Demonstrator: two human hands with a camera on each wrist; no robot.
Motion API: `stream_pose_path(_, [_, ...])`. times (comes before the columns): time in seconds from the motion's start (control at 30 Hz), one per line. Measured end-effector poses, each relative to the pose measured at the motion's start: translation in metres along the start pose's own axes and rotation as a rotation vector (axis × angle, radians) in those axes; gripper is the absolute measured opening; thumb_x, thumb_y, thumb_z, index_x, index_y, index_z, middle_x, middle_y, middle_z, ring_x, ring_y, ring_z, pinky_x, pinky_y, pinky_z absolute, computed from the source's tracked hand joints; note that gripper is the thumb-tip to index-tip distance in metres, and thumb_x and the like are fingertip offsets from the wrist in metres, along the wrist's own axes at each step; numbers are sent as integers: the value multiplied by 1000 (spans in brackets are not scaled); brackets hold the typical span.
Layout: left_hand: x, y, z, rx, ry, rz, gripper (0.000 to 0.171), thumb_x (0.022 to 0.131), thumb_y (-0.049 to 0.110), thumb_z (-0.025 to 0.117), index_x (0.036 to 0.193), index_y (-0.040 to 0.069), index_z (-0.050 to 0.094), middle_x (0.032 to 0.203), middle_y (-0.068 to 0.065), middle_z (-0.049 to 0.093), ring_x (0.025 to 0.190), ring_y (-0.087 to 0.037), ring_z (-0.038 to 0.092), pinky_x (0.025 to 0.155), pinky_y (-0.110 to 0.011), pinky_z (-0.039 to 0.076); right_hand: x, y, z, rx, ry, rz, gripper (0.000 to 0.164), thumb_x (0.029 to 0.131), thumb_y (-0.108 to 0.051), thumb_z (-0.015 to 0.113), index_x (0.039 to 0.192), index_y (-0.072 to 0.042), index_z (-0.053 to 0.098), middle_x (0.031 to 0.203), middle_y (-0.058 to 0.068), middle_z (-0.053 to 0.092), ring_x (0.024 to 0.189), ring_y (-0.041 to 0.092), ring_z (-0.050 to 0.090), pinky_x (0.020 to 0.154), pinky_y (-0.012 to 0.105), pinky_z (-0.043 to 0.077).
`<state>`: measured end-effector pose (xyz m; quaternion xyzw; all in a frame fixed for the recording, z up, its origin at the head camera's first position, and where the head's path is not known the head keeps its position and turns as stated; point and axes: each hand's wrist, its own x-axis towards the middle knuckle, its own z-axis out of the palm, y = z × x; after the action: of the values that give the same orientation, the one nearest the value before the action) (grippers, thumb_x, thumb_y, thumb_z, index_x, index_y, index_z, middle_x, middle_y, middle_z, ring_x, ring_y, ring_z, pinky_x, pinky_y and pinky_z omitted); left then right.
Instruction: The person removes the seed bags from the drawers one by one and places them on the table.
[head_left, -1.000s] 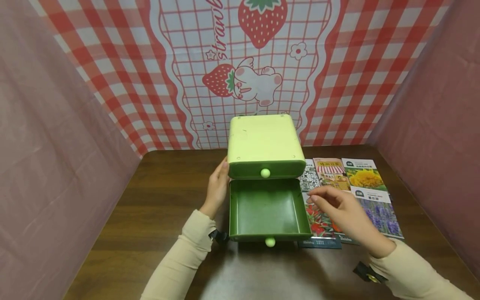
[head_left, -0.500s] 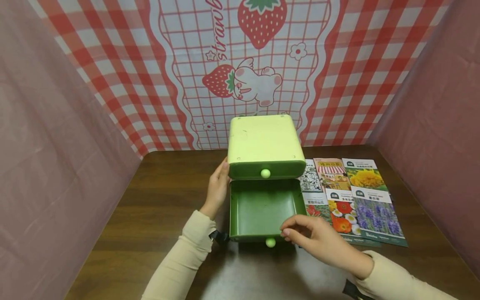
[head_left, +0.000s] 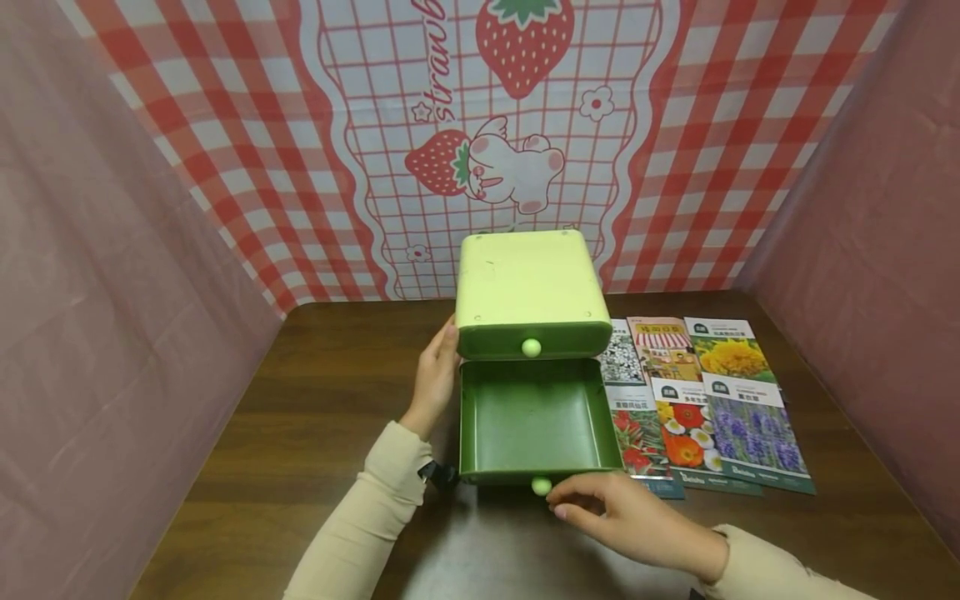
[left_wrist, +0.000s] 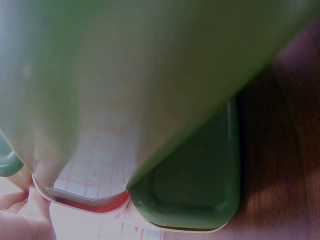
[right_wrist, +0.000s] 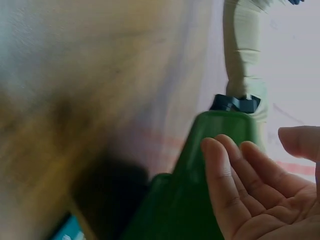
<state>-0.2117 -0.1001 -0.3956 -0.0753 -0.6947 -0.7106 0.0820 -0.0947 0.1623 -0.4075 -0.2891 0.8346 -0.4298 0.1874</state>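
Observation:
A pale-green drawer box (head_left: 528,275) stands at the middle of the table. Its upper green drawer (head_left: 495,340) is pushed in, and the lower drawer (head_left: 525,429) is pulled out towards me. My left hand (head_left: 431,383) lies along the box's left side, a fingertip at the front corner. In front of the lower drawer is my right hand (head_left: 626,512), its fingertips right beside the round light-green knob (head_left: 542,486). The right wrist view shows its fingers (right_wrist: 262,175) bent softly, the thumb (right_wrist: 300,142) apart from them, and nothing in between.
Several flower seed packets lie in overlapping rows right of the box, among them one with purple flowers (head_left: 753,433) and one with a yellow bloom (head_left: 727,354). A red-checked cloth (head_left: 262,167) hangs behind the wooden table (head_left: 247,467), with pink curtains on both sides.
My right hand has moved from over the packets, past the lower drawer's front right corner, down and left to the knob. The left hand and the box have stayed in place.

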Motion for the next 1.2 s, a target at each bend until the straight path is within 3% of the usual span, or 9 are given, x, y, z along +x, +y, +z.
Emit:
stream_pose_path(0.13, [0, -1, 0, -2, -4, 3, 46, 108, 22, 35, 149, 3, 38, 155, -15, 39, 140, -31, 41, 115, -42, 39, 2, 10, 7, 24, -15, 21, 36, 99, -38, 57, 117, -9, 69, 108, 9, 73, 90, 0, 65, 71, 23, 57])
stream_pose_path(0.4, [0, -1, 0, -3, -4, 1, 46, 108, 23, 35, 149, 3, 39, 155, -15, 39, 140, -31, 42, 115, -41, 39, 7, 26, 17, 60, 8, 18, 37, 99, -32, 58, 117, -1, 67, 100, 7, 73, 82, 3, 66, 66, 22, 56])
stream_pose_path(0.73, [0, -1, 0, 2, 7, 0, 45, 108, 22, 35, 149, 2, 39, 154, -16, 39, 140, -32, 42, 115, -42, 39, 15, 36, 33, 380, 39, 101, 41, 102, -21, 52, 116, 16, 62, 101, 28, 70, 80, 17, 71, 72, 35, 62])
stream_pose_path(1.07, [1, -2, 0, -18, -2, 9, 45, 108, 20, 35, 149, 2, 39, 154, -17, 39, 139, -33, 44, 114, -41, 40, 19, 34, 41, 493, 118, 153, 45, 102, -22, 53, 111, 21, 61, 100, 32, 69, 83, 17, 72, 77, 39, 62])
stream_pose_path(1.2, [6, -15, -1, -24, 0, 30, 46, 108, 26, 35, 149, 4, 39, 154, -15, 40, 138, -32, 45, 112, -42, 43, 21, 32, 41, 514, 133, 189, 46, 101, -24, 54, 109, 21, 62, 100, 31, 70, 84, 23, 73, 78, 41, 61])
